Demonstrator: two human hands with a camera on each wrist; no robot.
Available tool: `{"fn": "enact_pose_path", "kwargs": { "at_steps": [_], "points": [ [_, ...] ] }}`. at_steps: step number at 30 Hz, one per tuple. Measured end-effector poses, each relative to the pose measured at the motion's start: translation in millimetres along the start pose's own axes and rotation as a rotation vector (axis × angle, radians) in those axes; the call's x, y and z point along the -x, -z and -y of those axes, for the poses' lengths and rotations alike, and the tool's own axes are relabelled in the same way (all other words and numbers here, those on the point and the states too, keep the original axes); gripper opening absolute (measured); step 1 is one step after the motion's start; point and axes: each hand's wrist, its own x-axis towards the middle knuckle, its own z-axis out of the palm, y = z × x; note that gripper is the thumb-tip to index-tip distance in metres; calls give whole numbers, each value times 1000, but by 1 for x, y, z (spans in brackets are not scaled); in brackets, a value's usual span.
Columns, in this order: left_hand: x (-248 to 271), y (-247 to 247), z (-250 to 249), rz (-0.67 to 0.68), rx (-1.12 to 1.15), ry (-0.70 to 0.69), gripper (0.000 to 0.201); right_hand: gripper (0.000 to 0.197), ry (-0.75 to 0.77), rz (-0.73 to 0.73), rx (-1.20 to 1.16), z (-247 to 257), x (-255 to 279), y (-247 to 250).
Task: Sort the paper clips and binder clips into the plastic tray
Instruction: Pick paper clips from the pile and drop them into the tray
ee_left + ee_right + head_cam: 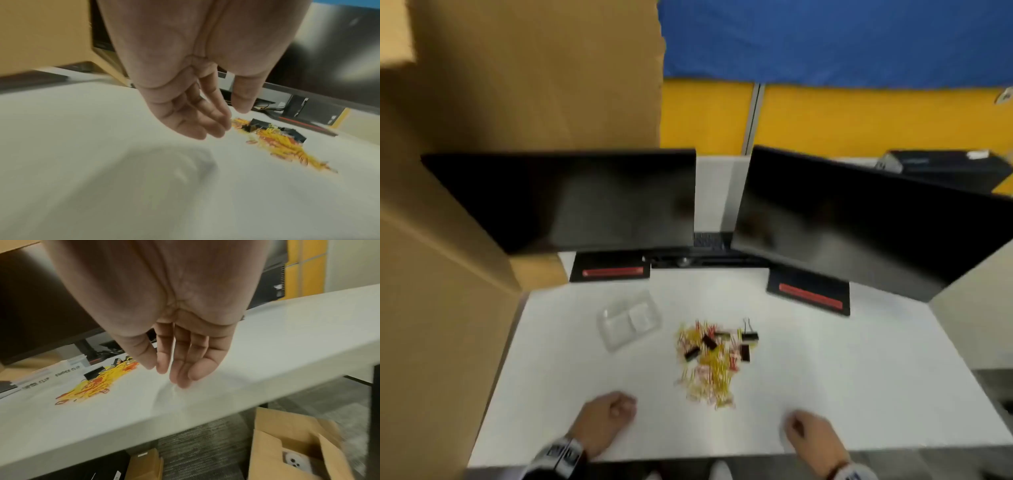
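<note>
A pile of yellow and red paper clips [709, 370] lies mid-table, with several black binder clips [745, 353] mixed into its far part. A clear plastic tray [630, 320] with compartments sits left of the pile; labels on it show in the right wrist view [51, 376]. My left hand [616, 411] hovers near the front edge, left of the pile, its fingers [205, 123] loosely curled and holding nothing. My right hand [801, 433] hovers at the front right, its fingers [180, 366] relaxed and empty. The pile also shows in both wrist views [287, 144] [96, 384].
Two dark monitors [585, 202] [859, 222] stand at the back on black bases with red stripes [611, 272]. A large cardboard box [448, 240] walls off the left side. Under the table's right end sits an open cardboard box [298, 443] on the carpet.
</note>
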Motion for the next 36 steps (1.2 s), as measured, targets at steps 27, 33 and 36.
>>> {"fn": "enact_pose_path", "kwargs": {
  "at_steps": [27, 33, 36],
  "points": [
    [-102, -100, -67, 167, -187, -220, 29, 25, 385, 47, 141, 102, -90, -47],
    [-102, -100, -69, 124, -87, -174, 16, 13, 441, -53, 40, 99, -89, -47],
    [-101, -96, -69, 102, 19, -121, 13, 11, 417, -77, -45, 100, -88, -42]
  ]
}}
